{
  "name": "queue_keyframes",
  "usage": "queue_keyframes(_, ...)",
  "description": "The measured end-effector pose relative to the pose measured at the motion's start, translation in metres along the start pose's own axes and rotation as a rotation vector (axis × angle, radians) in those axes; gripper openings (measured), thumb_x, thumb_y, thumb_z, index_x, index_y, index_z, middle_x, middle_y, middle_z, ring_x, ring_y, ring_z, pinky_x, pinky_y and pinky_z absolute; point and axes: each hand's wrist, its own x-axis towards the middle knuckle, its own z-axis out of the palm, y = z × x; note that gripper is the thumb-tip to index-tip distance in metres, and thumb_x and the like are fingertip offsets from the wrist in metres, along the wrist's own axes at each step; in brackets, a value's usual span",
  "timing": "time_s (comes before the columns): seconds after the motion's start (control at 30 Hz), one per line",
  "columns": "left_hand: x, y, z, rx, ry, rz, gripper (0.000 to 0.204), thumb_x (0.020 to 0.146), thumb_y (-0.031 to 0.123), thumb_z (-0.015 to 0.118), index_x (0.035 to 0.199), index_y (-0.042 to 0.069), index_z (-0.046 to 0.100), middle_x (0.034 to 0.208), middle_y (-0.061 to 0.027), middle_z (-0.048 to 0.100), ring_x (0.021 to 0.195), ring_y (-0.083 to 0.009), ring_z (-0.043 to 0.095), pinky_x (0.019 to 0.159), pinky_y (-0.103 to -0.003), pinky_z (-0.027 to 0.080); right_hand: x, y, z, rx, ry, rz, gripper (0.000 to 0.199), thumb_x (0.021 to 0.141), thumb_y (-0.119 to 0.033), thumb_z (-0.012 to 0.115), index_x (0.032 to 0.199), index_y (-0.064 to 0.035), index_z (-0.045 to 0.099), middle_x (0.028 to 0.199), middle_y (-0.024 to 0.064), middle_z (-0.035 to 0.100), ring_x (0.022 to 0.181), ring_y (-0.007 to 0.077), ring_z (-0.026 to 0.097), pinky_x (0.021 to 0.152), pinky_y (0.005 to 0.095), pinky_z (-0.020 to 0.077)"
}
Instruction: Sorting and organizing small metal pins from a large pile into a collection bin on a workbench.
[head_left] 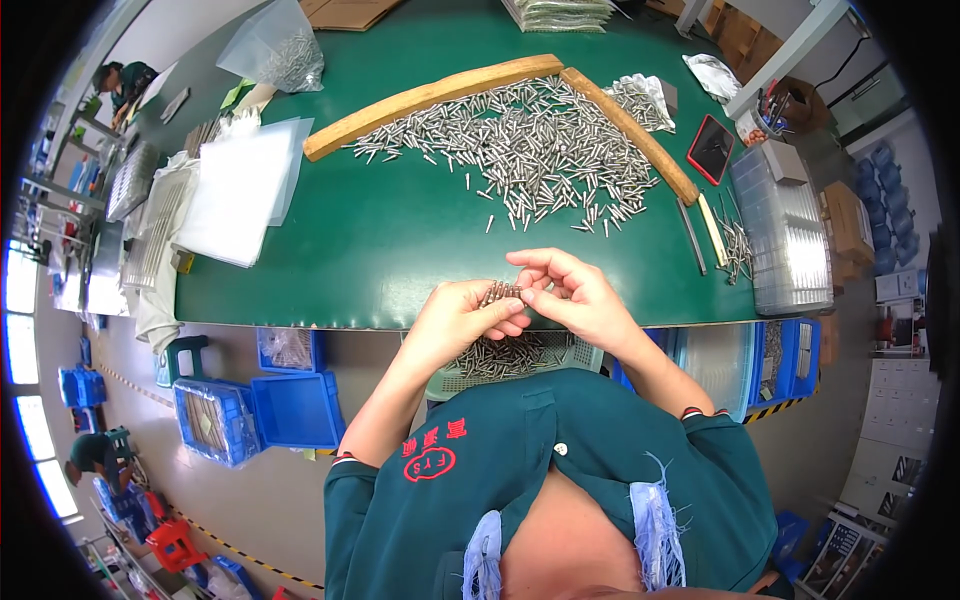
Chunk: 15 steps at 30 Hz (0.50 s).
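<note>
My left hand (455, 315) is closed around a small bunch of metal pins (500, 293), which lie side by side between its thumb and fingers. Close against it, my right hand (575, 292) has its thumb and fingertips pinched at the right end of the bunch, with the other fingers curled loosely. Just below both hands, a pale green basket (450, 383) holds many more dark metal pins (505, 357). Beyond the hands, a large heap of silvery metal pins (540, 145) is spread on the green table (370, 240).
Two wooden strips (430, 100) (630, 135) border the heap. At right are a red-edged phone (711, 150), loose rods (735, 245) and clear plastic boxes (780, 235). White sheets (235, 190) and a bag of pins (280, 55) lie left. Blue crates (295, 410) stand below the table edge.
</note>
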Motion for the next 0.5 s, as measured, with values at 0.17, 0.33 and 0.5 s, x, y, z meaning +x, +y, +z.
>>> queue_keyframes(0.17,-0.0016,0.0014,0.0005,0.085,0.047,0.007,0.025,0.092,0.021,0.061,0.099,-0.001,0.068,0.086,-0.0089,0.071,0.075,-0.0104,0.067,0.066,-0.023,0.054,0.0001,-0.0006,0.0014,0.004,0.007,0.003,0.039,0.091,-0.01,0.06,0.129,-0.0046,0.053,0.101,-0.0003,0.058,0.088,0.0035,0.053,0.072,0.0175,0.0431)
queue_keyframes(0.33,-0.0026,-0.0002,0.001,0.29,0.097,0.057,0.025,0.092,0.021,0.06,0.102,-0.001,0.067,0.087,-0.0087,0.071,0.077,-0.0116,0.068,0.068,-0.025,0.054,-0.0004,-0.0046,0.0069,-0.163,0.062,-0.047,0.035,0.091,-0.011,0.061,0.125,-0.0039,0.055,0.093,-0.0009,0.06,0.081,0.0032,0.055,0.065,0.0166,0.0423)
queue_keyframes(0.5,-0.0038,0.0008,0.0016,0.148,0.08,0.099,0.025,0.093,0.018,0.058,0.108,-0.001,0.065,0.091,-0.0097,0.071,0.082,-0.0128,0.068,0.071,-0.025,0.054,0.0052,0.0032,0.0028,0.172,0.146,0.079,0.029,0.091,-0.013,0.062,0.117,-0.0035,0.059,0.091,-0.0004,0.061,0.074,0.0026,0.053,0.06,0.0185,0.0421)
